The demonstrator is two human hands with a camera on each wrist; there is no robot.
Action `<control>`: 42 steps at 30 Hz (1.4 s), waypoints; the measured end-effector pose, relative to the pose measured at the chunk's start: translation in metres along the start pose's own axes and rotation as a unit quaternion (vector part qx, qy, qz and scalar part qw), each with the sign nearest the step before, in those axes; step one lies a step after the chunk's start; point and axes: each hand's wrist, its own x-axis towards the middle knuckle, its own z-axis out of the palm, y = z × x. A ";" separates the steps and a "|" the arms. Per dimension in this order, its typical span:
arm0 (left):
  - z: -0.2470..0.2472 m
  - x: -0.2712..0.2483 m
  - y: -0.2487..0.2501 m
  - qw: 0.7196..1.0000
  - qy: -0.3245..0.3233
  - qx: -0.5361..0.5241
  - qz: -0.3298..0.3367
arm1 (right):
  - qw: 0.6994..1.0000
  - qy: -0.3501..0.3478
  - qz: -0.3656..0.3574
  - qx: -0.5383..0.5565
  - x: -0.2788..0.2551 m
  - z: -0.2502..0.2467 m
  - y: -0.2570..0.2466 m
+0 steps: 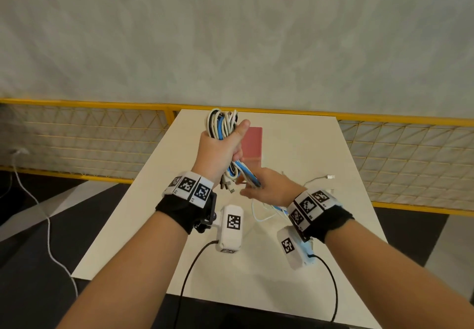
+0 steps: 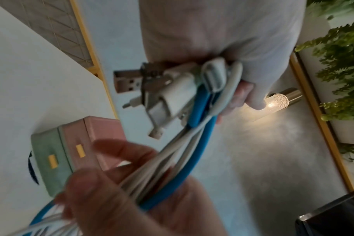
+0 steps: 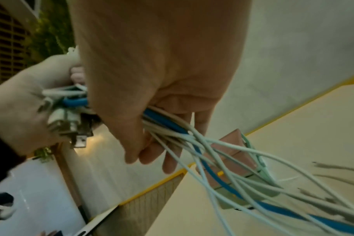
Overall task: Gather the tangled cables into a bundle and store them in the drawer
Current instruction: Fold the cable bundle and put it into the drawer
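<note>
My left hand [image 1: 223, 149] is raised above the white table [image 1: 307, 144] and grips a looped bundle of white and blue cables [image 1: 221, 126]. USB plugs [image 2: 127, 81] stick out below its fist. Just below, my right hand [image 1: 269, 187] curls its fingers [image 3: 168, 159] around the trailing strands [image 3: 212, 151], which run on down to the table. A small pink and green drawer box [image 1: 252, 146] stands on the table behind both hands; its two fronts [image 2: 71, 153] have yellow tabs and look closed.
Loose white cable ends [image 1: 329, 177] lie on the table right of my right hand. A yellow mesh railing [image 1: 102, 105] runs behind the table. One white cord [image 1: 48, 226] trails on the floor at left. A lit lamp [image 2: 277, 100] and plants [image 2: 341, 63] sit beyond.
</note>
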 end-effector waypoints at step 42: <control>-0.013 -0.011 -0.013 0.938 -0.093 0.335 -0.008 | 0.997 0.030 -0.068 0.017 0.007 -0.057 -0.015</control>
